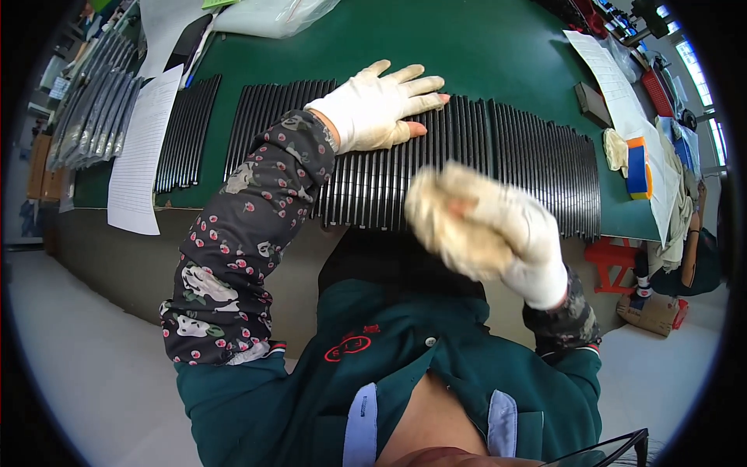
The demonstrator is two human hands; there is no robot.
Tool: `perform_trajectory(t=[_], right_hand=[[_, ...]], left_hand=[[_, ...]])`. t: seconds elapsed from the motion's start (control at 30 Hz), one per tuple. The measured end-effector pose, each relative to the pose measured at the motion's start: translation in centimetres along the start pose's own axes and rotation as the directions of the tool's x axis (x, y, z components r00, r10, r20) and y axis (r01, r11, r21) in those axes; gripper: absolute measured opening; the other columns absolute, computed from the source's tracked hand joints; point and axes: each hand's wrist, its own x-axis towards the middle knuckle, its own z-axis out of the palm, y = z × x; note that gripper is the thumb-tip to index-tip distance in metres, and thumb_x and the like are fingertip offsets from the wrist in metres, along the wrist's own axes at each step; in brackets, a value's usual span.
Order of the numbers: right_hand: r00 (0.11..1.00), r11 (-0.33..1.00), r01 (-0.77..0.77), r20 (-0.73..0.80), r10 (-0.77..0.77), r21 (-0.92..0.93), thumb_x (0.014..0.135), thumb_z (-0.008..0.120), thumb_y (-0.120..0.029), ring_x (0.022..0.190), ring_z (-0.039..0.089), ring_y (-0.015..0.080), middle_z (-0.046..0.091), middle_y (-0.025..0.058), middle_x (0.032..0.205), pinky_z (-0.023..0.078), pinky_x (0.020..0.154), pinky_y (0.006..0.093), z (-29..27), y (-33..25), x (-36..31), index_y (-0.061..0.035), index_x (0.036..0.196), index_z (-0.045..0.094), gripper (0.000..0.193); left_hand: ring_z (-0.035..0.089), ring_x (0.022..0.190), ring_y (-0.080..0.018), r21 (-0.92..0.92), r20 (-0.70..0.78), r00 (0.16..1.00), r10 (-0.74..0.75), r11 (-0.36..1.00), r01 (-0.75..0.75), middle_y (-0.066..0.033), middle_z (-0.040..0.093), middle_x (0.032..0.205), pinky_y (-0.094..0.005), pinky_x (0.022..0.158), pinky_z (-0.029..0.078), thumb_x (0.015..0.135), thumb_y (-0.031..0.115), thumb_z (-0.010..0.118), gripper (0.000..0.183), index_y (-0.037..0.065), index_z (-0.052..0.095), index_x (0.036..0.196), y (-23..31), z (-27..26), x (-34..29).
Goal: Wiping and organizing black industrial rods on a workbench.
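Black rods lie side by side in long rows on a green table, and through the head view, the one I watch from, they fill the near edge of it. I see the left hand, in a white glove with some fingertips bare, lying on the far part of the rods, its fingers spread apart and holding nothing. On the near side of the rods, the right hand, gloved too, is clamped on a cream wad of cloth. Both are blurred, so I cannot tell whether the cloth touches the rods beneath it.

Left of the rods, past a smaller separate bundle of similar black pieces, I make out a lined paper sheet overhanging the table edge and a stack of bagged items. Beyond the rods lies a clear plastic bag. To their right I have a dark block, a crumpled cream piece of fabric and a blue and orange roll. Lower, right of the rods, stands a red stool.
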Motion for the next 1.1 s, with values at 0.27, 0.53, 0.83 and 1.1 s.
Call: perform_trajectory(t=[0.27, 0.53, 0.83, 1.1], right_hand=[[0.981, 0.964, 0.002, 0.187, 0.049, -0.264, 0.078, 0.063, -0.011, 0.095, 0.067, 0.0337, 0.067, 0.016, 0.106, 0.054, 0.079, 0.0394, -1.2, -1.7, -1.0, -0.0034, 0.106, 0.06, 0.029], [0.997, 0.97, -0.01, 0.066, 0.027, -0.245, 0.081, 0.056, 0.005, 0.108, 0.064, 0.0326, 0.064, 0.0194, 0.116, 0.05, 0.094, 0.0385, 3.1, -2.6, 4.7, 0.0023, 0.112, 0.059, 0.031], [0.886, 0.969, 0.198, 0.451, -0.112, -0.149, 0.078, 0.06, -0.005, 0.092, 0.064, 0.0341, 0.063, 0.0162, 0.104, 0.054, 0.076, 0.0382, 13.8, -2.4, 6.1, -0.0001, 0.103, 0.059, 0.026], [0.936, 0.758, 0.342, 0.272, -0.223, -0.555, 0.075, 0.055, -0.004, 0.098, 0.06, 0.0322, 0.059, 0.0132, 0.114, 0.048, 0.085, 0.0409, 16.6, 0.3, 11.6, -0.0054, 0.104, 0.06, 0.03]], left_hand=[[0.027, 0.141, -0.0285, -0.093, -0.072, 0.997, 0.01, 0.996, -0.017, -0.0071, 0.031, 0.152, -0.0508, 0.112, 0.027, 0.092, 0.034, 0.055, 0.058, 0.016, 0.036, 0.144, 0.4, 0.2, -0.4], [0.023, 0.143, -0.0302, -0.013, 0.015, 0.995, -0.099, 0.995, 0.099, -0.0099, 0.026, 0.154, -0.0493, 0.114, 0.025, 0.091, 0.038, 0.054, 0.064, 0.014, 0.033, 0.146, -5.3, -3.8, -9.5], [0.03, 0.14, -0.0289, -0.025, -0.001, 0.992, -0.126, 0.992, 0.126, -0.0054, 0.032, 0.152, -0.0497, 0.112, 0.029, 0.089, 0.036, 0.057, 0.061, 0.019, 0.037, 0.144, -6.0, -1.6, -12.9], [0.032, 0.139, -0.0285, 0.049, -0.036, 0.993, -0.111, 0.992, 0.113, -0.0051, 0.034, 0.151, -0.0498, 0.11, 0.031, 0.09, 0.041, 0.056, 0.058, 0.02, 0.04, 0.142, -7.0, -1.7, -13.3]])
